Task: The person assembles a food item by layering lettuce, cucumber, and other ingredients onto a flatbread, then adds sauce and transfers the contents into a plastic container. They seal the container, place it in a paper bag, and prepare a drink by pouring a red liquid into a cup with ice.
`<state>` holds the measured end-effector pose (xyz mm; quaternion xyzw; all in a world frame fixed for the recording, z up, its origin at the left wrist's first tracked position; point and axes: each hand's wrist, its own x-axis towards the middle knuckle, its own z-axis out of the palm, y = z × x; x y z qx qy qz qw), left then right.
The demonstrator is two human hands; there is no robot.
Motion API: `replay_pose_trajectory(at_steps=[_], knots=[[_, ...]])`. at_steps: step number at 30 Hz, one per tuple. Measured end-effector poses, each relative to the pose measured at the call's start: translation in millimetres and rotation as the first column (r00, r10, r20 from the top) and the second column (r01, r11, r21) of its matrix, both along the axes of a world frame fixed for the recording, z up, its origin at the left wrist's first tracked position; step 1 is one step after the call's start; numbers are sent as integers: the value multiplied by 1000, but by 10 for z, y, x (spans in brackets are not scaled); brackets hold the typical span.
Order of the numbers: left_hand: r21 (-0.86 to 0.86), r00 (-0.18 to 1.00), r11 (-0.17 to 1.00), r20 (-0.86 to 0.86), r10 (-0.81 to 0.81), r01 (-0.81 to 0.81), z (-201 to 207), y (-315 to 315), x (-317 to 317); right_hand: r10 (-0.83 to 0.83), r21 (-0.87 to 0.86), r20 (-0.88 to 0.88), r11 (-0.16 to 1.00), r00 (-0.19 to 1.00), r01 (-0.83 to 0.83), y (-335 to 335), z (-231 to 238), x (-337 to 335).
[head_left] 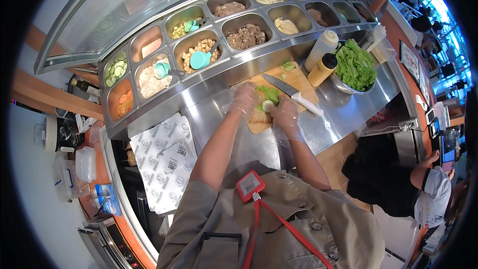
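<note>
**Head view: both hands on the sandwich**

Head camera looks down at your two gloved hands over a wooden board (294, 82) on the steel table (343, 112). Your left hand (244, 99) rests on the left end of the sandwich (264, 112), fingers bent down over it, so it presses or holds the bread there. Your right hand (285, 112) is curled at the right end of the sandwich and touches it; I cannot tell if it grips something small. Between your hands you see green lettuce (269, 93) and a pale round slice (268, 104) on the bread.

A knife (291, 93) with white handle lies on the board just behind your right hand, not touched. Two sauce bottles (321, 59) stand near the far corner of the board, and a steel bowl of lettuce (355, 65) is beside them on the right. Behind the board is a row of filling trays (199, 50), some with turquoise scoops. Patterned wrapping paper (164, 164) lies on your left side.
</note>
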<state>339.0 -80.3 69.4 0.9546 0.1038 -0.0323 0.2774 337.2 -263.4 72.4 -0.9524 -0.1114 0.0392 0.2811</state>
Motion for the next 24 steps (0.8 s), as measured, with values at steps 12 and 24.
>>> replay_pose_trajectory(at_steps=[12,24], knots=[[-457,998,888,14,55,-42,199,88,-94,61,250,56,965,997,-73,16,283,150],[-796,777,501,62,626,-340,227,1490,-2640,754,503,-317,647,575,-572,1732,431,-900]])
